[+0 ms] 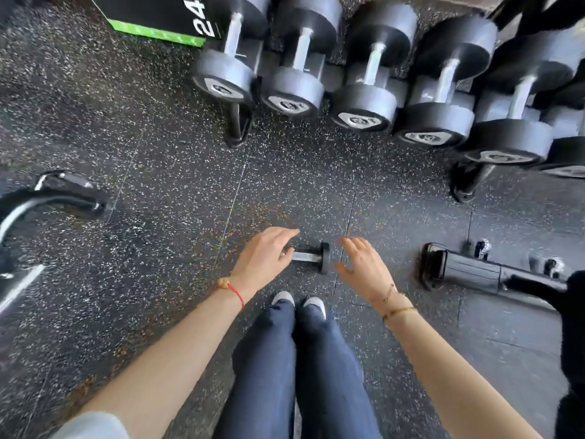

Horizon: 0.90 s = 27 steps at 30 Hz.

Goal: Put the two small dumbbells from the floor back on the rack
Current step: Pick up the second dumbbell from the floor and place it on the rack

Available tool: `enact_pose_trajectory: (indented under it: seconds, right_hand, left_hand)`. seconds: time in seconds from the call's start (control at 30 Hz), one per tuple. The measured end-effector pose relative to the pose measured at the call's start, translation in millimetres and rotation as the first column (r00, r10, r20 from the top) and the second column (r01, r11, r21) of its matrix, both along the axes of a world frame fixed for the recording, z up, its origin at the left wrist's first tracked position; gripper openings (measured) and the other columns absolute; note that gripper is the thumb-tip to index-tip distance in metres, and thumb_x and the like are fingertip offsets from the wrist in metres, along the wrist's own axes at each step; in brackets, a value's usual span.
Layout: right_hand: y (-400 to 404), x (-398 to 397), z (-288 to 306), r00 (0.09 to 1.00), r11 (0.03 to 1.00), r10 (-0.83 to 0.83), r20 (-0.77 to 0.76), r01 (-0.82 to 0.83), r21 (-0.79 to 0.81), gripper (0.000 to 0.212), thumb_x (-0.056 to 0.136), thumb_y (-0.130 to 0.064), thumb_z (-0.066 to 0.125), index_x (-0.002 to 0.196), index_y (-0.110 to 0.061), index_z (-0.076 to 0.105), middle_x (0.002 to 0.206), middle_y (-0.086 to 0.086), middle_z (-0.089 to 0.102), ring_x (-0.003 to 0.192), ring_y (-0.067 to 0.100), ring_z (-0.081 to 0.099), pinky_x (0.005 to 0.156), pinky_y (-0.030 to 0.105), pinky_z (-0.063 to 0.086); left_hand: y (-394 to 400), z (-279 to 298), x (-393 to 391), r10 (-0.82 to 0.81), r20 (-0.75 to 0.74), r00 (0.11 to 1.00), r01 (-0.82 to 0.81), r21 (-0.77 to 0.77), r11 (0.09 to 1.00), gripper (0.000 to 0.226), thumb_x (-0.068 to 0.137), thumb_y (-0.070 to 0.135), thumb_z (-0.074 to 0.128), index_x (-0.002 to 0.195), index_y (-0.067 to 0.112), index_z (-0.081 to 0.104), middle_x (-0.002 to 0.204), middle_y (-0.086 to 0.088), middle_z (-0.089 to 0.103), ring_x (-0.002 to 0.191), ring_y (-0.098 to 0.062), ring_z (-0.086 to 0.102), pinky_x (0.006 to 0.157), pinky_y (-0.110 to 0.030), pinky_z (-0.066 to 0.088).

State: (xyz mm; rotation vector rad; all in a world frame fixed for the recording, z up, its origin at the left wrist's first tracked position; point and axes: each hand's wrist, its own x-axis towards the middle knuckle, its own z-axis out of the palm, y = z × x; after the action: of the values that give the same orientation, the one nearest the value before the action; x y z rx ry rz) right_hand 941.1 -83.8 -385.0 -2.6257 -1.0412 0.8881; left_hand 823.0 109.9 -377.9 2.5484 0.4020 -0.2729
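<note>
One small black dumbbell (311, 257) with a metal handle lies on the speckled rubber floor just ahead of my feet. My left hand (266, 259) hovers over its left end and hides that end; the fingers are spread and hold nothing. My right hand (361, 264) is open, just right of the dumbbell's right head, apart from it. I see only this one small dumbbell. The rack (237, 122) stands at the top of the view with several large black dumbbells (367, 74) in a row on it.
A black and green box (158, 17) sits at the top left beside the rack. A bench base (468, 274) lies on the floor at right, and a curved machine frame (47, 198) at left. The rack's feet (468, 182) reach out onto the floor.
</note>
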Motion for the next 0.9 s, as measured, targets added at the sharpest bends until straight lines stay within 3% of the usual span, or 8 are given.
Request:
enact_pose_trajectory:
  seconds: [0.27, 0.47, 0.6, 0.73, 0.9]
  right_hand:
    - [47.4, 22.9, -238.9, 0.994, 0.995, 0.073, -0.076, -0.077, -0.058, 0.050, 0.091, -0.026, 0.061, 0.135, -0.006, 0.047, 0.130, 0.011, 0.056, 0.124, 0.029, 0.047, 0.106, 0.038, 0.040]
    - [72.7, 18.7, -374.6, 0.971, 0.968, 0.153, -0.183, -0.184, -0.171, 0.059, 0.090, -0.023, 0.062, 0.140, -0.003, 0.039, 0.138, 0.015, 0.050, 0.131, 0.031, 0.044, 0.110, 0.038, 0.038]
    - [79.4, 13.4, -428.4, 0.958, 0.936, 0.193, -0.214, -0.245, -0.254, 0.057, 0.091, -0.022, 0.062, 0.139, -0.002, 0.040, 0.137, 0.014, 0.052, 0.130, 0.030, 0.048, 0.108, 0.037, 0.042]
    - [85.1, 5.1, -456.3, 0.945, 0.904, 0.223, -0.239, -0.293, -0.313, 0.034, 0.090, -0.012, 0.056, 0.124, -0.006, 0.057, 0.125, 0.012, 0.064, 0.115, 0.031, 0.062, 0.091, 0.038, 0.052]
    - [88.6, 10.7, -459.3, 0.935, 0.907, 0.128, -0.330, -0.245, -0.344, 0.027, 0.089, -0.016, 0.056, 0.111, -0.004, 0.066, 0.115, 0.013, 0.070, 0.106, 0.032, 0.067, 0.077, 0.034, 0.052]
  left_hand:
    - [-4.3, -247.2, 27.1, -0.128, -0.133, 0.983, 0.133, 0.034, 0.990, 0.050, 0.091, 0.016, 0.059, 0.140, 0.011, 0.051, 0.138, -0.005, 0.058, 0.130, -0.021, 0.049, 0.114, -0.030, 0.032]
    - [1.1, -379.4, 34.4, -0.216, -0.259, 0.941, 0.248, 0.100, 0.963, 0.050, 0.090, 0.019, 0.062, 0.137, 0.010, 0.050, 0.134, -0.006, 0.057, 0.130, -0.023, 0.049, 0.115, -0.033, 0.032]
    - [-8.1, -428.6, 41.8, -0.215, -0.324, 0.921, 0.262, 0.107, 0.959, 0.032, 0.088, 0.017, 0.062, 0.118, 0.010, 0.057, 0.118, -0.007, 0.061, 0.117, -0.024, 0.055, 0.093, -0.036, 0.048]
    - [-19.8, -454.7, 45.9, -0.208, -0.455, 0.866, 0.319, 0.182, 0.930, 0.029, 0.088, 0.016, 0.064, 0.116, 0.008, 0.061, 0.113, -0.009, 0.068, 0.107, -0.027, 0.064, 0.084, -0.038, 0.052]
    - [-19.4, -452.7, 51.8, -0.192, -0.511, 0.838, 0.321, 0.177, 0.931, 0.026, 0.086, 0.004, 0.062, 0.112, 0.009, 0.062, 0.109, -0.009, 0.071, 0.103, -0.027, 0.069, 0.077, -0.036, 0.054]
